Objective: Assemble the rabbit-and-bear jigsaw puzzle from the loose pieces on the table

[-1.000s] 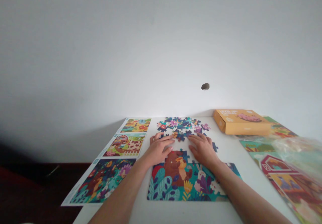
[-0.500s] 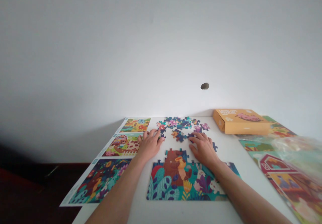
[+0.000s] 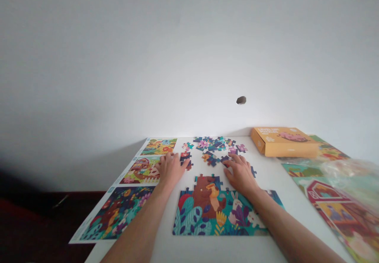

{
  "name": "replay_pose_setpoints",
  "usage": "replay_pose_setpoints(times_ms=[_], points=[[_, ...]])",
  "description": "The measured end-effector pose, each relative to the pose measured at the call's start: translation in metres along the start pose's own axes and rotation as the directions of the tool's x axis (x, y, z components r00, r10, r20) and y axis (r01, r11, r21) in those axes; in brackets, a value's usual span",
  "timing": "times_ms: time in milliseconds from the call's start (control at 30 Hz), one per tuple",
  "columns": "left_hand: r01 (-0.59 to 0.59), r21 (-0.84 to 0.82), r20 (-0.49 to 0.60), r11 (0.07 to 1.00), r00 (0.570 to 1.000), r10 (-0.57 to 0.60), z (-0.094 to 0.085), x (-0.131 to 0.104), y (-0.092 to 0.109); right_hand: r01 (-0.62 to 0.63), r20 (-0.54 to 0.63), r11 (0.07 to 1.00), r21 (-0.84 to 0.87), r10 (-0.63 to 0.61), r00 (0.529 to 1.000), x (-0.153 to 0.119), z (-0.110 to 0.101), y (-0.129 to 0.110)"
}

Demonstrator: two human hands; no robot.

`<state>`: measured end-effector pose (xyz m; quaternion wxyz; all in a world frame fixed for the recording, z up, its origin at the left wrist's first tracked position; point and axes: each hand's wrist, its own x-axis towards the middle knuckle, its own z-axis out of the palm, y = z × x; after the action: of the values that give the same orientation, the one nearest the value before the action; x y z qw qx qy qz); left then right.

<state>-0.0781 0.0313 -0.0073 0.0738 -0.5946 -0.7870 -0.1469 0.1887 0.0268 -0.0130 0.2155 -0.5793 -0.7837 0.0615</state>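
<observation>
A plain, smooth, pale grey-white wall (image 3: 189, 58) filled the view from nine o'clock through twelve to three. At about two o'clock from the centre, a small, dark, uneven oval hole (image 3: 241, 100) broke its surface. A flat, white, smooth-surfaced worktop (image 3: 189, 251) spread around six o'clock, its far edge set along the wall. Out at eight o'clock, the dark reddish-brown floor (image 3: 62, 223) lay in deep gloom, its details hard to tell. The light was soft, brightest on the wall just above the worktop, with a grey shadow sloping away toward eight o'clock.
</observation>
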Motion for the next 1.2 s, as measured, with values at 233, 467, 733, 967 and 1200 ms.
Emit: replay_pose_setpoints(times_ms=[233,467,733,967,1200], points=[[-0.037,-0.101,0.012,0.994,0.999,0.039,0.009,0.003,-0.001,0.000,-0.009,1.000,0.005,0.000,1.000,0.000,0.000,0.000],[-0.307,-0.188,0.005,0.933,0.950,0.313,0.014,0.002,0.000,-0.002,-0.006,1.000,0.010,0.002,1.000,0.001,-0.001,-0.001],[-0.233,-0.245,0.021,0.941,0.969,0.246,0.016,0.008,-0.002,-0.005,-0.009,1.000,0.021,0.005,1.000,0.000,0.000,-0.001],[-0.223,-0.412,-0.070,0.883,0.974,0.213,0.023,0.010,-0.004,-0.010,-0.010,1.000,0.026,0.010,1.000,0.000,0.002,0.000],[-0.266,-0.589,-0.192,0.763,0.963,0.187,0.022,0.014,-0.006,-0.016,0.005,1.000,0.021,0.016,1.000,0.001,-0.001,-0.001]])
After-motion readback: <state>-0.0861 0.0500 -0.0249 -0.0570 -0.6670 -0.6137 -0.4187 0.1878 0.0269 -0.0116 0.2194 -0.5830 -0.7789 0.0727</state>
